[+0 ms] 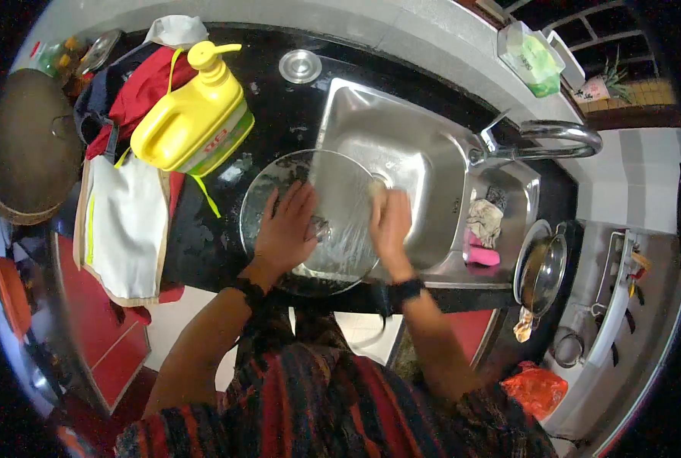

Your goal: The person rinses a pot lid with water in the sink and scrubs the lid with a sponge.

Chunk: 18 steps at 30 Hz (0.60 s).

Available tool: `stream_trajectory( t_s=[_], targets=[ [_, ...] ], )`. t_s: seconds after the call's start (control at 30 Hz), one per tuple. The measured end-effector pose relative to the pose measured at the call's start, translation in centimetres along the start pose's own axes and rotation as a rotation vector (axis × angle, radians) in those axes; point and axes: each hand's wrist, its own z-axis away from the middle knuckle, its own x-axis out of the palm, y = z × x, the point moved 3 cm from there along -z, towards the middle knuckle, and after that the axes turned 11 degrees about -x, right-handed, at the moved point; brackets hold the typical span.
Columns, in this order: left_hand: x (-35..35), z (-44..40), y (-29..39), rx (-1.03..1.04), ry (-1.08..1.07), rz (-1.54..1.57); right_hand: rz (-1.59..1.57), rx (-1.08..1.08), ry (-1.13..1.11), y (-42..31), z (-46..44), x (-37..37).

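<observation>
A round clear glass lid (333,263) lies over the black counter's front part and the left edge of the steel sink (432,164). My left hand (285,233) rests on the lid's left half, fingers spread, beside its small centre knob. On the lid's right side is my right hand (390,225), its fingers closed round a small pale thing at its fingertips, which I cannot make out. Streaks run across the glass between my hands.
A yellow pump bottle (192,126) and cloths (130,229) are at the left, near a large dark round lid (31,145). The faucet (539,145) rises behind the small basin, which holds a rag (484,221) and a pink item (480,252). A glass lid (544,275) stands right.
</observation>
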Motion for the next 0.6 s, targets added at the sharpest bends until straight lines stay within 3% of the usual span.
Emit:
stream_trajectory(
  t_s=[0.07, 0.17, 0.2, 0.23, 0.33, 0.4, 0.5, 0.6],
  targets=[
    [0.3, 0.2, -0.3, 0.003, 0.012, 0.025, -0.129, -0.024, 0.081, -1.3, 5.4, -2.6],
    [0.5, 0.5, -0.4, 0.001, 0.025, 0.042, -0.201, 0.040, 0.061, -1.6, 5.9, -3.2],
    [0.3, 0.2, -0.4, 0.002, 0.035, 0.035, -0.193, 0.086, 0.028, -1.2, 4.9, -2.7],
    [0.2, 0.0, -0.5, 0.002, 0.043, 0.027, -0.104, -0.023, 0.094, -0.7, 2.2, -1.4],
    [0.4, 0.6, -0.4, -0.005, 0.007, 0.005, -0.038, 0.049, -0.049, -0.2, -4.3, 2.1],
    [0.5, 0.2, -0.2, 0.020, 0.015, -0.010, -0.030, -0.073, -0.079, -1.2, -6.2, 2.6],
    [0.3, 0.2, -0.3, 0.000, 0.002, 0.018, -0.153, -0.097, 0.051, -0.2, -0.7, -0.6],
    [0.5, 0.7, -0.6, 0.026, 0.060, 0.071, -0.229, 0.077, -0.073, 0.8, 2.8, -3.3]
  ],
)
